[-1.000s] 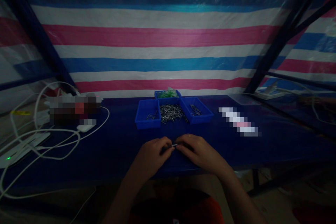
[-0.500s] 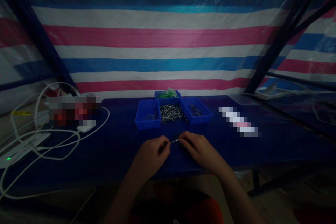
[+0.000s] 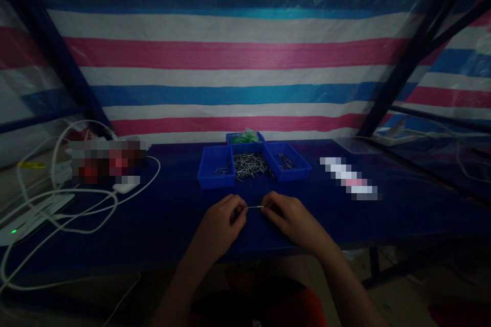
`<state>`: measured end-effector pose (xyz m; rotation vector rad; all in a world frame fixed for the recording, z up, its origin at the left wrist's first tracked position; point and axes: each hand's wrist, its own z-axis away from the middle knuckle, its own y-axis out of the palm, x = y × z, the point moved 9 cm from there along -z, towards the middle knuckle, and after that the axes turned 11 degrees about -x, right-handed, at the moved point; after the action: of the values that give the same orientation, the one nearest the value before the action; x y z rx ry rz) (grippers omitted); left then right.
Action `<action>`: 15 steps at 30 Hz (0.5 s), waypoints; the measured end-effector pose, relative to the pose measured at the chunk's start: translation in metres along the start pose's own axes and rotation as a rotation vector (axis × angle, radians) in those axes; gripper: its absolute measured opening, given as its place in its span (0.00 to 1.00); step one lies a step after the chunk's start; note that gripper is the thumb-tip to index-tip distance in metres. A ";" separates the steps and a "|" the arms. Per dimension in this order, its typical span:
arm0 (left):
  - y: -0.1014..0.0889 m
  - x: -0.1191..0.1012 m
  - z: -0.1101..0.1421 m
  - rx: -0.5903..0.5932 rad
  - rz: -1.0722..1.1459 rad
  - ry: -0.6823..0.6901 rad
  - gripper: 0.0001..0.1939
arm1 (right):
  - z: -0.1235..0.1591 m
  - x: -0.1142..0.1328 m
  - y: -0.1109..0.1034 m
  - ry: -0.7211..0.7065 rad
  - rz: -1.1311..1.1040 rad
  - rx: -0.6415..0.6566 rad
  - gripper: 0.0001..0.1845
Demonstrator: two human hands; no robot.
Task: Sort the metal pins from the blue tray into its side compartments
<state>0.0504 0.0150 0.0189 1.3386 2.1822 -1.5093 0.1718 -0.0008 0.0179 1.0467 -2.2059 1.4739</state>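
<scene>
Between my two hands stretches a thin metal pin (image 3: 255,207), thicker and brighter toward its right end. My left hand (image 3: 226,217) pinches the left end between thumb and fingers. At the other end, my right hand (image 3: 286,212) pinches the thicker part. The fingertips hide both ends. Just beyond the hands, a heap of small metal pins (image 3: 251,163) lies between a left blue bin (image 3: 216,180) and a right blue bin (image 3: 293,173). A few pins are in each of these bins.
Behind the heap, another blue bin (image 3: 229,138) holds green plastic bags (image 3: 246,136). White cables (image 3: 111,209) and a device with a green light (image 3: 38,214) cover the table's left side. A blurred pale strip (image 3: 347,178) lies on the right. A striped sheet (image 3: 245,56) hangs at the back.
The pin has turned to lie nearly level, where it slanted up to the right before. My left hand has shifted slightly left and up; more of the pin's thick end shows by my right fingers.
</scene>
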 end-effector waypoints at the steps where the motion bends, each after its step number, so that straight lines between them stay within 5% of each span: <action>1: 0.000 0.000 0.000 0.001 -0.001 0.005 0.05 | 0.000 0.000 0.000 0.000 0.004 0.003 0.02; 15: 0.004 -0.001 0.002 0.060 -0.027 -0.022 0.12 | 0.000 0.002 -0.001 -0.008 0.042 0.004 0.12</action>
<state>0.0531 0.0130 0.0157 1.3090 2.1665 -1.6033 0.1709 -0.0022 0.0193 1.0157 -2.2446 1.4944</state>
